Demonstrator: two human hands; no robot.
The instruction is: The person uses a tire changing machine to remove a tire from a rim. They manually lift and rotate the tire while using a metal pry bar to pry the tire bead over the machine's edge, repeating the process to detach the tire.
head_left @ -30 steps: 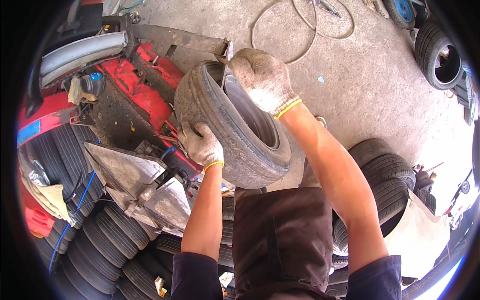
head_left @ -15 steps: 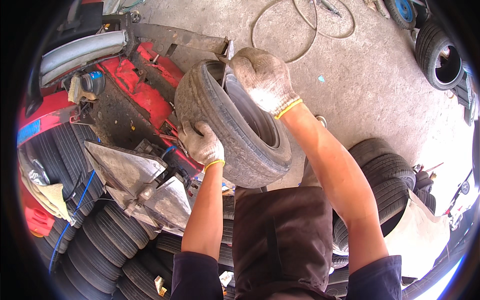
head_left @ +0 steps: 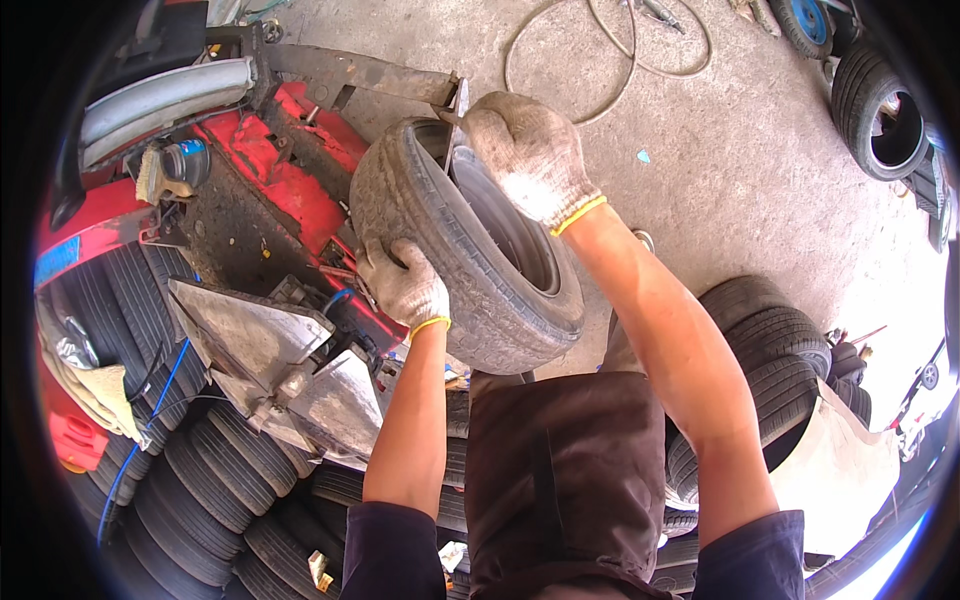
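Observation:
A dusty wheel with its tyre (head_left: pixel 420 230) stands tilted beside a red tyre changer (head_left: pixel 280 180). My left hand (head_left: pixel 405 285), in a grimy knitted glove with a yellow cuff, holds the tyre by its tread on the near left side. My right hand (head_left: pixel 530 155), gloved alike, is closed at the far side, at the end of the machine's rusty bead breaker arm (head_left: pixel 365 75). The arm's blade (head_left: pixel 449 150) reaches down against the tyre's sidewall, next to the rim (head_left: pixel 535 255). My right glove hides its own grip and part of the rim.
The machine's turntable with metal jaws (head_left: pixel 260 335) sits left of my left forearm. A brush in a tub (head_left: pixel 175 170) rests on the machine. Tyres are stacked at lower left (head_left: pixel 190 500) and right (head_left: pixel 775 380). A hose (head_left: pixel 510 55) loops over the concrete floor; cardboard (head_left: pixel 840 470) lies at right.

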